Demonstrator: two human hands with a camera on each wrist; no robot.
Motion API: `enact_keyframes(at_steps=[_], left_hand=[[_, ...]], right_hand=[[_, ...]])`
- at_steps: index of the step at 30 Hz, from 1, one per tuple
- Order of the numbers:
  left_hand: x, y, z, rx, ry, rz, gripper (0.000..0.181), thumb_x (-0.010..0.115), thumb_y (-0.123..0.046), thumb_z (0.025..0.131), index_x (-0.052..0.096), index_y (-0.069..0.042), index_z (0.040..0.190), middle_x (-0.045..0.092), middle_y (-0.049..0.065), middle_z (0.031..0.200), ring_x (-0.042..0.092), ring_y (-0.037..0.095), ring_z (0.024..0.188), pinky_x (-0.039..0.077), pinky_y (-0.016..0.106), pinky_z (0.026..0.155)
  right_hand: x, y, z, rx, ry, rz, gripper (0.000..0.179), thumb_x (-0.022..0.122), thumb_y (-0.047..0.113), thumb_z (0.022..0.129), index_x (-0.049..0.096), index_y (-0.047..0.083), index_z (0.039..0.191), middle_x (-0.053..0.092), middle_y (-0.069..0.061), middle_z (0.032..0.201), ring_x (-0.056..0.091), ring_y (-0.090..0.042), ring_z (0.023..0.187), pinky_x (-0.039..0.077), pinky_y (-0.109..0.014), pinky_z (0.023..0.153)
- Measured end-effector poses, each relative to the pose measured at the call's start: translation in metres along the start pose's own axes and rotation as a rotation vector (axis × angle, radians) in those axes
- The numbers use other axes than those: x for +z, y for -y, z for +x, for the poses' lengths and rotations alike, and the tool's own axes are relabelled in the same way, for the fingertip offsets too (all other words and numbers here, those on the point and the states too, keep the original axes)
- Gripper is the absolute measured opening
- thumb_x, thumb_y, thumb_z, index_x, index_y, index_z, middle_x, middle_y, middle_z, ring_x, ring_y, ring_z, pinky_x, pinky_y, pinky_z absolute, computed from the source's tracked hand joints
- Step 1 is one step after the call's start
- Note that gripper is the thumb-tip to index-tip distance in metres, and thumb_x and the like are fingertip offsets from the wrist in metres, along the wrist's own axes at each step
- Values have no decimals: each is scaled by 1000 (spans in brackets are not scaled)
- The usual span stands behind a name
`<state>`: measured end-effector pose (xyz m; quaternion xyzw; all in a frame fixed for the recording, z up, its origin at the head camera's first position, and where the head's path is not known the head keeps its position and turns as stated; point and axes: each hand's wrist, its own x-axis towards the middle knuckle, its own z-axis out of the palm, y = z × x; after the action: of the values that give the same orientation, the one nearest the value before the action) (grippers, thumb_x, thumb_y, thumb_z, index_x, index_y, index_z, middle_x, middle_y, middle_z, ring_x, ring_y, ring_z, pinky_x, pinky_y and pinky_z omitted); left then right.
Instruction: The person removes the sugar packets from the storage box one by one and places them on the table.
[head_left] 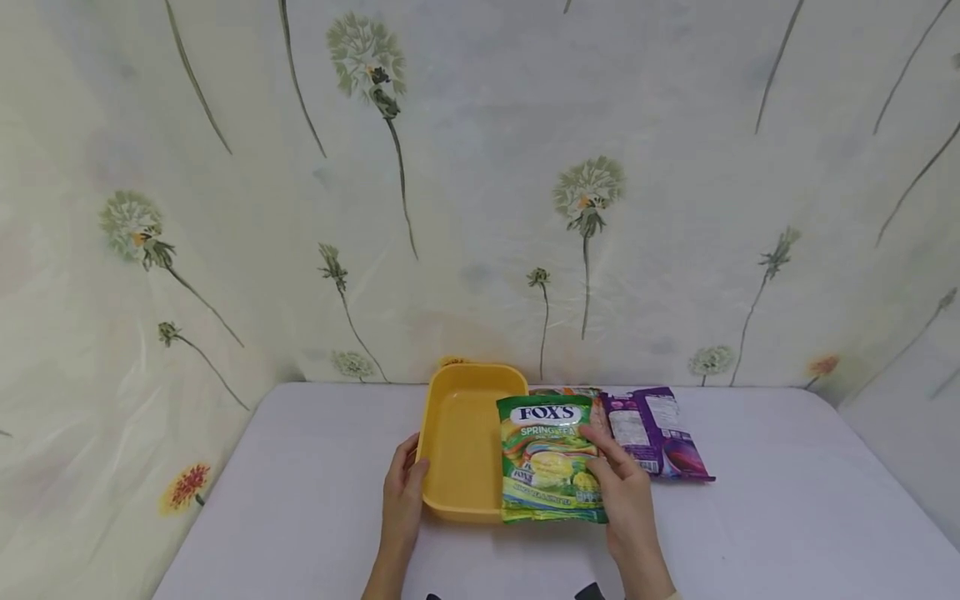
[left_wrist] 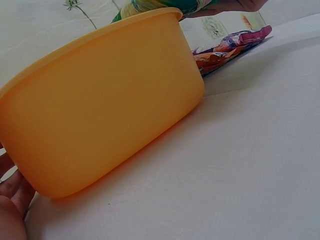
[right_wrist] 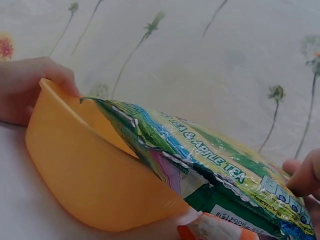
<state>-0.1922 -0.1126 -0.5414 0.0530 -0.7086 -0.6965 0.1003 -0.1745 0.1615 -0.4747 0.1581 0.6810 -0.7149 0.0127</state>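
A yellow plastic tub [head_left: 461, 454] stands on the white table, its inside bare where it shows. My left hand [head_left: 402, 498] grips the tub's left side, thumb at the rim and fingers along the outer wall. In my right hand [head_left: 628, 498] is a green candy bag [head_left: 550, 462] marked FOX'S Spring Tea, pinched by its right edge. The bag overlaps the tub's right side in the head view and slants over the rim in the right wrist view [right_wrist: 200, 155].
To the right of the tub lies a purple candy bag [head_left: 675, 450]. Beside it an orange-and-green packet [head_left: 567, 391] is mostly hidden behind the green bag. A cloth printed with dandelions [head_left: 480, 208] hangs behind the white table [head_left: 300, 500].
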Motion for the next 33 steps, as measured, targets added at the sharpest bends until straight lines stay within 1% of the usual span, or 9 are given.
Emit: enact_keyframes(at_steps=[6, 13, 18, 20, 25, 27, 28, 30, 33], left_hand=[[1, 1, -2, 11, -14, 33, 37, 48, -13, 97, 50, -15, 134, 55, 6, 134, 55, 20, 120, 44, 11, 91], [1, 3, -1, 49, -30, 53, 36, 48, -14, 96, 51, -15, 133, 57, 7, 131, 56, 21, 118, 46, 15, 91], [1, -1, -3, 25, -25, 55, 37, 48, -14, 97, 50, -16, 134, 56, 6, 133, 55, 20, 118, 46, 13, 90], [1, -5, -3, 8, -19, 41, 37, 48, -12, 97, 50, -14, 134, 55, 7, 133, 55, 22, 118, 45, 12, 89], [0, -27, -11, 11, -3, 36, 38, 47, -8, 96, 49, -6, 134, 54, 14, 133, 55, 28, 118, 46, 12, 87], [1, -33, -14, 16, 0, 40, 38, 46, -7, 96, 48, -4, 134, 54, 16, 133, 55, 30, 118, 45, 11, 87], [1, -30, -12, 12, -2, 34, 38, 46, -7, 96, 49, -6, 134, 55, 15, 133, 55, 28, 118, 45, 11, 87], [1, -29, -12, 11, -1, 28, 38, 46, -7, 96, 49, -6, 134, 55, 15, 133, 55, 29, 118, 46, 11, 87], [0, -15, -7, 6, -12, 21, 38, 47, -8, 96, 50, -10, 134, 56, 12, 132, 55, 27, 118, 46, 12, 87]], right_hand=[[-3, -3, -2, 12, -25, 4, 43, 46, 11, 94, 56, 29, 132, 34, 8, 150, 42, -14, 119, 50, -16, 80], [-10, -7, -3, 24, -53, -2, 43, 46, 11, 94, 55, 28, 132, 36, 8, 149, 41, -11, 115, 48, -14, 78], [-17, -10, -3, 20, -57, 2, 42, 46, 11, 94, 55, 27, 133, 38, 7, 148, 39, -10, 120, 46, -11, 81], [-19, -11, -2, 19, -54, 14, 42, 47, 10, 95, 55, 26, 133, 37, 7, 148, 38, -8, 124, 46, -9, 82], [-23, -12, -2, 39, -53, 19, 43, 47, 11, 95, 54, 28, 134, 36, 6, 148, 39, -9, 124, 46, -9, 83], [-24, -12, -2, 56, -61, 15, 43, 47, 12, 95, 53, 29, 134, 35, 6, 150, 38, -9, 125, 46, -9, 82], [-25, -12, -3, 62, -63, 16, 44, 47, 12, 95, 53, 29, 134, 34, 6, 150, 37, -9, 125, 45, -8, 82], [-26, -12, -4, 72, -63, 18, 44, 47, 12, 95, 52, 29, 135, 32, 6, 152, 36, -9, 127, 45, -8, 82], [-28, -12, -5, 73, -60, 20, 45, 46, 11, 95, 51, 28, 136, 31, 5, 153, 36, -9, 128, 45, -7, 83]])
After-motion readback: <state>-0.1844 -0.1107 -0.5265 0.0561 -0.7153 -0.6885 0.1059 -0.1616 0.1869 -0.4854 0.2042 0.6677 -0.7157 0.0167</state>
